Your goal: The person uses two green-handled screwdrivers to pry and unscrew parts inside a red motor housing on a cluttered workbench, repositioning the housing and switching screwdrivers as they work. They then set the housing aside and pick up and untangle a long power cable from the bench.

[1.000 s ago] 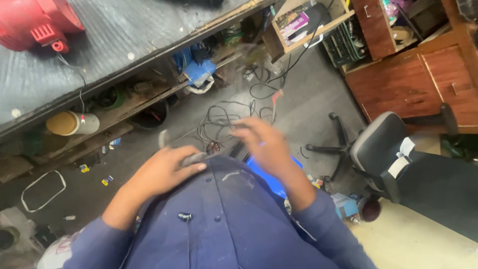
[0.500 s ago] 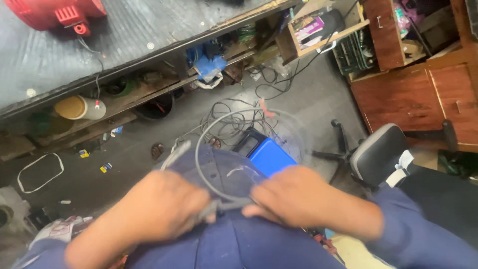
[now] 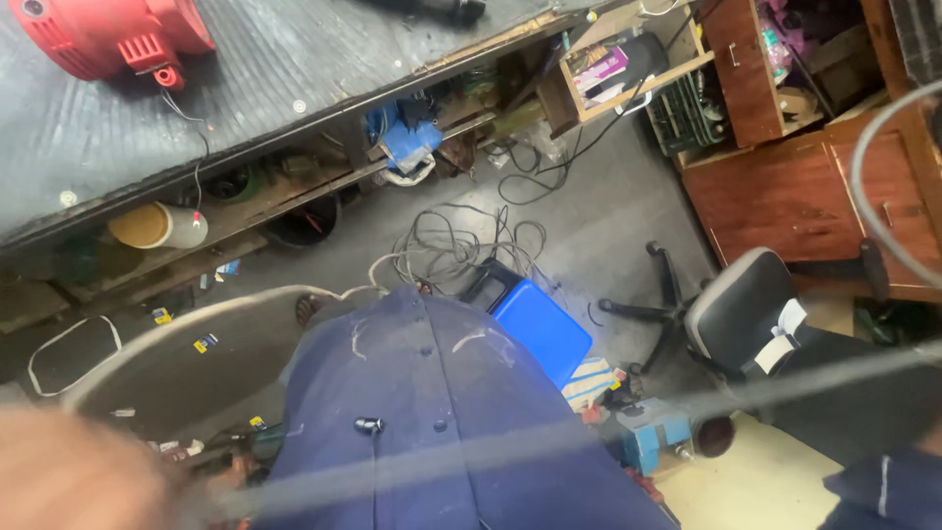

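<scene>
the left hand (image 3: 69,471) is filling the lower left corner as a close, blurred shape; whether its fingers are clenched or released cannot be told. a grey cable (image 3: 177,319) is arching up from beside this hand, curving over the floor toward the person's blue shirt (image 3: 442,422), and a blurred strand of the same cable is crossing the front of the shirt toward the right. contact between the left hand and the cable is lying in the blur and cannot be confirmed.

above the hand, a red motor housing (image 3: 98,34) is sitting on the dark ribbed counter (image 3: 294,69) at the upper left. a yellow-ended cylinder (image 3: 157,226) is lying on the shelf under the counter edge. a white cord loop (image 3: 74,348) is lying on the floor at the left.

in the centre, a tangle of dark wires (image 3: 461,245) is lying on the grey floor just beyond the shirt, touching a blue box (image 3: 545,329).

further right, a black office chair (image 3: 746,314) is standing near a brown wooden cabinet (image 3: 795,196). the cable is looping again in front of the cabinet at the right edge.

the right hand is out of view; only a blue sleeve (image 3: 883,486) is showing at the lower right corner.
</scene>
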`<state>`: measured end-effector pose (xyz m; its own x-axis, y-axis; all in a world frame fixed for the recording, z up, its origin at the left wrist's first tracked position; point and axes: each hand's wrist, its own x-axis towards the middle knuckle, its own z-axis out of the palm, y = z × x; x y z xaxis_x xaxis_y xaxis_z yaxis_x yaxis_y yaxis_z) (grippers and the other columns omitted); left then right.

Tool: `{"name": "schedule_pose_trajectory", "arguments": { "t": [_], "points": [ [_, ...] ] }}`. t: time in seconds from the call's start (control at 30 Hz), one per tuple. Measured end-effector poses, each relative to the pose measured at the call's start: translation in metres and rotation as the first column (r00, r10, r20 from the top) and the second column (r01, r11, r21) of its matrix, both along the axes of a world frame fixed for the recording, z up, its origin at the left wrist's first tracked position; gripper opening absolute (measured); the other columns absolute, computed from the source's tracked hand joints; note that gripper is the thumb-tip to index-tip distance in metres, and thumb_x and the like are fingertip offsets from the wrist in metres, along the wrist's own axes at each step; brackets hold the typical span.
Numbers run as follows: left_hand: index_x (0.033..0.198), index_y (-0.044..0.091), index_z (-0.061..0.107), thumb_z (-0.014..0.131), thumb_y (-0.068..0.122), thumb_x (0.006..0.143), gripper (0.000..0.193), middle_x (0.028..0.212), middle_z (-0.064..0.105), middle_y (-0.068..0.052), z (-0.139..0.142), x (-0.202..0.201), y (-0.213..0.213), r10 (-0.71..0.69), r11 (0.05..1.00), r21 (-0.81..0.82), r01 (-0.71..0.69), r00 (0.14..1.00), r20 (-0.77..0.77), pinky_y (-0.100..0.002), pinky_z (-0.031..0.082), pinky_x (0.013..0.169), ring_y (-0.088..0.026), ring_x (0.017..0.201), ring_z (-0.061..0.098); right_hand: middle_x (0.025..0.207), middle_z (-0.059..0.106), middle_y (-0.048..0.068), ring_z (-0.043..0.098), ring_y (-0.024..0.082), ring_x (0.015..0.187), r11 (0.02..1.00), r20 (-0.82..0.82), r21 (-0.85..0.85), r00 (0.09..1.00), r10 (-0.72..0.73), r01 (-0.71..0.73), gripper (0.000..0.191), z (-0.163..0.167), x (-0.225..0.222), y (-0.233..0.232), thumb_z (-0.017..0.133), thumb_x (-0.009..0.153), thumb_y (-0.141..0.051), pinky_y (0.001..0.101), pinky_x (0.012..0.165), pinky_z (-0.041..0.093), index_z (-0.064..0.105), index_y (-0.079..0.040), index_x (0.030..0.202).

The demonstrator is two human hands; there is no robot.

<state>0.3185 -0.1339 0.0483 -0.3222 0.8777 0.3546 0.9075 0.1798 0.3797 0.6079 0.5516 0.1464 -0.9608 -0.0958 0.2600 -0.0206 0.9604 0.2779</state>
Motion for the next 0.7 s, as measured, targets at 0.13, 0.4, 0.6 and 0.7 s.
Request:
{"name": "schedule_pose_trajectory", "arguments": {
  "t": [0.13, 0.4, 0.6, 0.7],
  "points": [
    [0.087, 0.033, 0.074, 0.073, 0.03, 0.072, 0.015, 0.065, 0.07, 0.002, 0.003, -0.065, 0.022, 0.199, 0.855, -0.501, -0.133, 0.977, 0.081, -0.041, 0.05, 0.062, -0.022, 0.059, 0.068, 0.072, 0.054, 0.007, 0.055, 0.021, 0.067, 0.954, -0.09, 0.024, 0.951, -0.295, 0.298, 0.035, -0.051, -0.002, 0.025, 0.066, 0.108, -0.028, 0.0363, 0.067, 0.045, 0.06, -0.006, 0.082],
    [0.12, 0.018, 0.064, 0.059, 0.045, 0.096, 0.036, 0.084, 0.072, -0.023, -0.07, -0.021, 0.149, 0.621, 0.732, -0.553, -0.397, 0.722, 0.304, -0.057, 0.053, 0.07, -0.048, 0.082, 0.068, 0.066, 0.043, -0.008, 0.037, 0.006, 0.053, -0.469, 0.435, -0.866, 0.718, -0.543, 0.171, 0.032, -0.175, -0.062, -0.097, 0.051, 0.108, -0.038, 0.0235, 0.048, 0.031, 0.057, -0.013, 0.088],
    [0.098, 0.014, 0.067, 0.059, 0.048, 0.095, 0.034, 0.082, 0.071, -0.02, -0.08, 0.004, 0.236, 0.319, 0.83, -0.558, -0.017, 0.834, 0.449, -0.057, 0.05, 0.071, -0.045, 0.081, 0.066, 0.083, 0.056, -0.004, 0.049, 0.009, 0.068, -0.304, 0.356, -0.91, 0.909, -0.218, 0.283, 0.026, -0.199, -0.156, -0.2, 0.052, 0.105, -0.027, 0.0267, 0.059, 0.044, 0.056, -0.008, 0.122],
    [0.097, 0.014, 0.067, 0.061, 0.044, 0.094, 0.031, 0.08, 0.072, -0.018, -0.064, 0.004, 0.258, 0.135, 0.916, -0.389, 0.093, 0.844, 0.518, -0.056, 0.049, 0.067, -0.043, 0.077, 0.066, 0.082, 0.07, 0.01, 0.068, 0.027, 0.078, 0.286, 0.275, -0.922, 0.962, 0.004, 0.262, 0.023, -0.177, -0.184, -0.236, 0.051, 0.107, -0.025, 0.0392, 0.07, 0.052, 0.061, -0.006, 0.101]
  ]
}}
